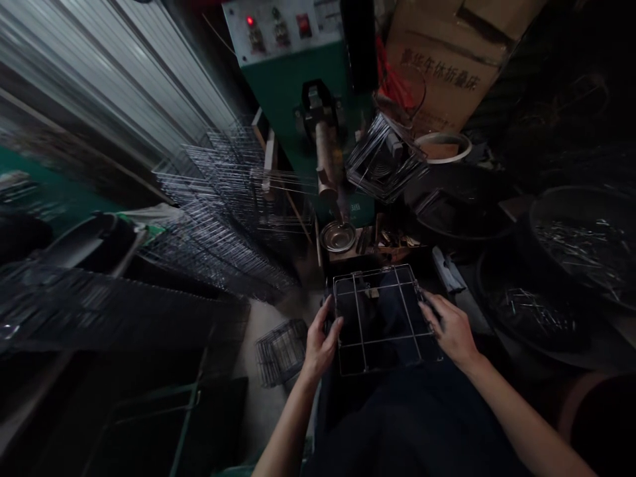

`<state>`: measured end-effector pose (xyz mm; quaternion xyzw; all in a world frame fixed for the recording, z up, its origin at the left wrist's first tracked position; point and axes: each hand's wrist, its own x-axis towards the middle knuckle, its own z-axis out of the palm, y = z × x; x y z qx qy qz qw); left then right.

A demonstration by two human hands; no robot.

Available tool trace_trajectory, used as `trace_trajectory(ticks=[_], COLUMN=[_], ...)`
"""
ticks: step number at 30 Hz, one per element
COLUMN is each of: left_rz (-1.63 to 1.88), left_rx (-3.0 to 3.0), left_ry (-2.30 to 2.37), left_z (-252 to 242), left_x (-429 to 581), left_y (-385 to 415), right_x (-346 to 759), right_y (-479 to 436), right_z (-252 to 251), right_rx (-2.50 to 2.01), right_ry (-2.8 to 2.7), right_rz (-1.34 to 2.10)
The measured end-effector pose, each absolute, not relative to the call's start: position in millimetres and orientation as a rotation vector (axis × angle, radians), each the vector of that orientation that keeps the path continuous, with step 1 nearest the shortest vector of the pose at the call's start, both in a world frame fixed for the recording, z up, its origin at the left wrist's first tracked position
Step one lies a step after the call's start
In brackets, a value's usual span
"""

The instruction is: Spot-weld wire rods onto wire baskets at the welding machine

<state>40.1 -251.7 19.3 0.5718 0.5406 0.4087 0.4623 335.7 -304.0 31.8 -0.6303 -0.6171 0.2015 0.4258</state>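
Observation:
A square wire grid frame (381, 319) lies flat above my lap, made of thin metal rods with crossbars. My left hand (320, 341) grips its left edge, with the thumb over the wire. My right hand (450, 328) holds its right edge, fingers curled along the rim. Just beyond the frame stands a green welding machine (298, 86) with a brown cylindrical electrode arm (326, 162) pointing down toward a small metal dish (338, 236).
Stacks of wire grids (218, 212) lean at the left. More wire frames (385, 162) sit right of the machine, near a cardboard box (447, 59). Dark tubs of metal pieces (586, 245) fill the right. A small wire basket (282, 351) lies on the floor.

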Motion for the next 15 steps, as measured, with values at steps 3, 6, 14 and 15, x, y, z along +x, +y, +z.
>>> trace_trajectory(ticks=[3, 6, 14, 15], left_rz=[0.985, 0.953, 0.782, 0.745], left_rx=[1.428, 1.393, 1.261, 1.277], left_ry=[1.336, 1.333, 1.197, 1.139], left_z=[18.9, 17.8, 25.1, 27.2], left_x=[37.7, 36.0, 21.0, 16.8], left_y=[-250.8, -253.2, -264.3, -264.2], right_x=[336.3, 339.0, 357.8, 362.3], right_y=[-304.8, -308.2, -321.6, -324.7], right_z=[30.7, 21.2, 3.5, 6.8], right_rx=[-1.576, -1.572, -1.547, -1.503], right_ry=[-1.516, -1.486, -1.322, -1.336], right_rz=[0.509, 0.548, 0.895, 0.988])
